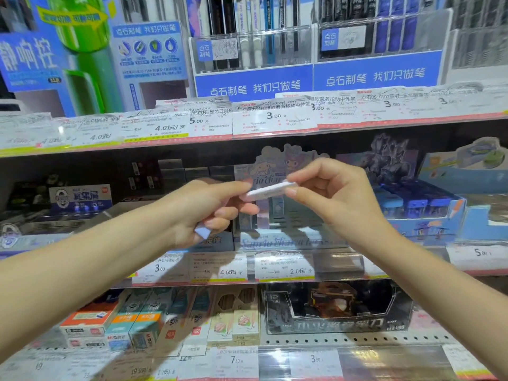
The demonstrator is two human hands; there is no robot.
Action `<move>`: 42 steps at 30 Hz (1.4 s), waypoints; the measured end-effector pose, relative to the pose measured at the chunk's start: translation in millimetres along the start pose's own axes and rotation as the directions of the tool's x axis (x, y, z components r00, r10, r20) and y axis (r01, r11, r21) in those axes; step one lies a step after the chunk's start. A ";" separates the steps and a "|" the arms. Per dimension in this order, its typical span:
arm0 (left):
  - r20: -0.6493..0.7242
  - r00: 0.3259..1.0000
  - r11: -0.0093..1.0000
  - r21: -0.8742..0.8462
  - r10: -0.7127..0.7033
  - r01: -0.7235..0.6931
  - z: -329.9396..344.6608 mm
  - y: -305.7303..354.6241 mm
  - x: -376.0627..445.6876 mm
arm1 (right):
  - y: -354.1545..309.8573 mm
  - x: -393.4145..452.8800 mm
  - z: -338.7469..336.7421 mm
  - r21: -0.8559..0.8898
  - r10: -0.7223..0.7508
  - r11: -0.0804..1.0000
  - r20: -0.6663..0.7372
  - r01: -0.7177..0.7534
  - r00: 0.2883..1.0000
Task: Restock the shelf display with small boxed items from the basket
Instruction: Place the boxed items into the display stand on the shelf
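A small pale boxed item [270, 190], long and flat, is held in the air in front of the middle shelf [275, 276], tilted so its right end sits higher than its left. Both hands share it: the right hand [334, 196] pinches its right end between thumb and fingertips, and the left hand [203, 213] pinches its left end with thumb and forefinger. The left hand's lower fingers are curled closed on a second small box [203, 231], lavender-blue, of which only a corner shows below the palm. Directly behind the held item stands a cartoon-character display carton [277, 215] on the middle shelf, near that shelf's front edge, with a blue display carton [428, 215] of dark-blue packs just beside it toward the right end. White price tags [283, 266] line the middle shelf's front edge. The upper shelf [247, 125] carries clear pen racks [253, 50] with blue signs, and the lower shelf [302, 339] carries pencil boxes [236, 323] toward its left and a dark display carton [338, 312] toward its right.
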State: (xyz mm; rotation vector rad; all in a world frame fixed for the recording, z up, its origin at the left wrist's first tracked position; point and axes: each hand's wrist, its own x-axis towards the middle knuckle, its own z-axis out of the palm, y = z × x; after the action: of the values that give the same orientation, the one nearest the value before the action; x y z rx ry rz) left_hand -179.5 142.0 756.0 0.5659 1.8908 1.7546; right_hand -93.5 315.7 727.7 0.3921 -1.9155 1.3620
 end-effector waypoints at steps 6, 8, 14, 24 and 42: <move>-0.044 0.984 0.954 0.259 0.170 -0.153 -1.6 2.1 -0.3 | 2.1 -8.8 1.0 -0.013 0.082 0.997 0.207 -0.081 0.975; 0.000 0.977 0.923 0.330 0.212 -0.200 -0.2 2.9 -0.7 | -0.6 -5.3 0.1 -0.012 0.136 0.991 0.246 -0.137 0.960; 0.059 0.938 0.838 0.431 0.343 -0.333 11.9 2.7 -1.7 | -2.1 7.1 6.2 -0.129 0.230 0.972 0.402 -0.194 0.886; 0.336 0.882 -0.070 0.941 0.331 -0.332 -2.8 -4.4 -0.7 | 26.6 29.5 -2.0 -0.279 0.110 0.956 0.079 -0.084 0.991; 0.363 0.892 -0.105 0.932 0.270 -0.347 -9.7 -2.3 9.1 | 56.3 24.8 9.1 -0.367 -0.040 0.930 -0.022 0.029 0.999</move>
State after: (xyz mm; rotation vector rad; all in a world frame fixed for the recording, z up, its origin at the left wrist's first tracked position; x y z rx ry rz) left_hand -192.5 139.6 753.5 1.6636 2.9232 -0.0280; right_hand -148.9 333.6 705.7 0.2175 -2.0735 0.9507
